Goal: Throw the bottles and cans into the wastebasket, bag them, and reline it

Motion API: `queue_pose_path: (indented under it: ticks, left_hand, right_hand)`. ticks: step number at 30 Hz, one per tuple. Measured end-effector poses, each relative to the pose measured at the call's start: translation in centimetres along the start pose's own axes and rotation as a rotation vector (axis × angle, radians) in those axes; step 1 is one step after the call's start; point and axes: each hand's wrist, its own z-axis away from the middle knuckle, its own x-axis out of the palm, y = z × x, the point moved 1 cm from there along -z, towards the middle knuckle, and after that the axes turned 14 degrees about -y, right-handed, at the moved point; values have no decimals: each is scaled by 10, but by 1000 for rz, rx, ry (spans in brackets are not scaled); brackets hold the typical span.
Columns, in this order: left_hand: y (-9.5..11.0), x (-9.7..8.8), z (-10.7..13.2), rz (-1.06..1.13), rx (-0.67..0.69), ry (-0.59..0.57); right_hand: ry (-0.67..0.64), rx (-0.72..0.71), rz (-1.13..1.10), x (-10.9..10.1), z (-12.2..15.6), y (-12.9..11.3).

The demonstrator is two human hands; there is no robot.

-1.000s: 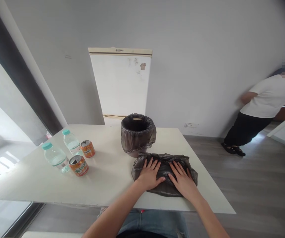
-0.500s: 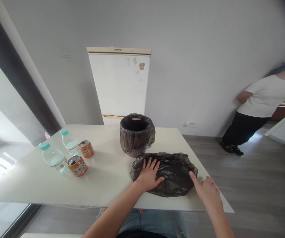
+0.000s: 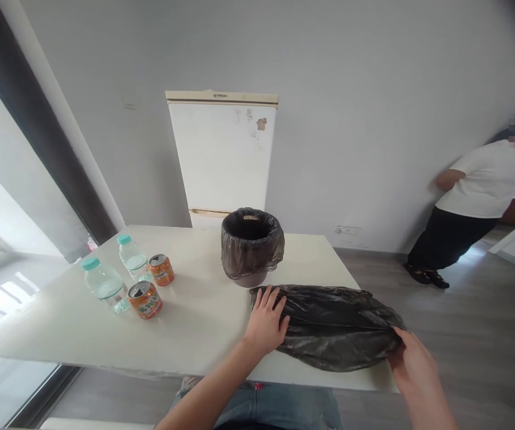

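Observation:
A black plastic garbage bag (image 3: 333, 325) lies stretched sideways along the right part of the white table (image 3: 195, 340), its right end reaching the table's edge. On its left end my left hand (image 3: 266, 319) rests with the fingers spread, pressing it down. My right hand (image 3: 414, 361) pinches the bag's right end between thumb and fingers; part of those fingers is hidden. Just behind the bag stands a trash can (image 3: 251, 279), lined with a second black bag (image 3: 253, 254) folded over its rim.
On the left of the table stand two clear bottles with green caps (image 3: 105, 283) (image 3: 132, 258) and two orange drink cans (image 3: 145, 300) (image 3: 161, 270). A white refrigerator (image 3: 221, 155) is behind the table. A person (image 3: 477, 179) stands by the wall at right.
My right hand has moved right and taken hold of the bag's end, drawing the bag out longer. My left hand stays on the left end. The view has shifted slightly.

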Motion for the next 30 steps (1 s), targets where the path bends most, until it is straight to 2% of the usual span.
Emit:
queue_pose_path:
  ticks: [3, 5, 8, 10, 11, 14, 16, 17, 19, 21, 23, 27, 30]
  left_hand:
    - [-9, 6, 4, -42, -28, -63]
    - [-14, 9, 5, -42, -41, -115]
    - [-14, 9, 5, -37, -70, -171]
    - [-8, 3, 5, -51, -87, -139]
    - [-4, 0, 5, -62, -75, -106]
    - [13, -7, 2, -76, 88, -61]
    - [21, -5, 0, -58, 188, -101]
    - [22, -3, -1, -46, 195, -115]
    - [19, 3, -1, -20, 133, -90]
    - [10, 7, 1, 0, 21, -1]
    - [-2, 8, 6, 26, -89, 100]
    - [-26, 8, 17, 190, -133, 207]
    - [-30, 4, 23, 272, -182, 350]
  right_hand:
    - [95, -1, -51, -5, -5, 0]
    - [134, -56, -36, 0, -1, -6]
    - [179, -140, 31, 21, 19, -27]
    - [232, -194, 146, 40, 37, -46]
    - [213, -202, 233, 50, 46, -55]
    - [69, -210, 465, 79, 67, -80]
    - [-62, -293, 575, 96, 75, -88]
    - [-137, -371, 620, 104, 77, -90]
    - [-307, -562, 714, 119, 80, -87]
    - [-474, -727, 831, 133, 83, -81]
    - [-620, -822, 960, 146, 88, -72]
    - [-826, -879, 1109, 171, 100, -54]
    - [-868, -854, 1118, 186, 107, -43]
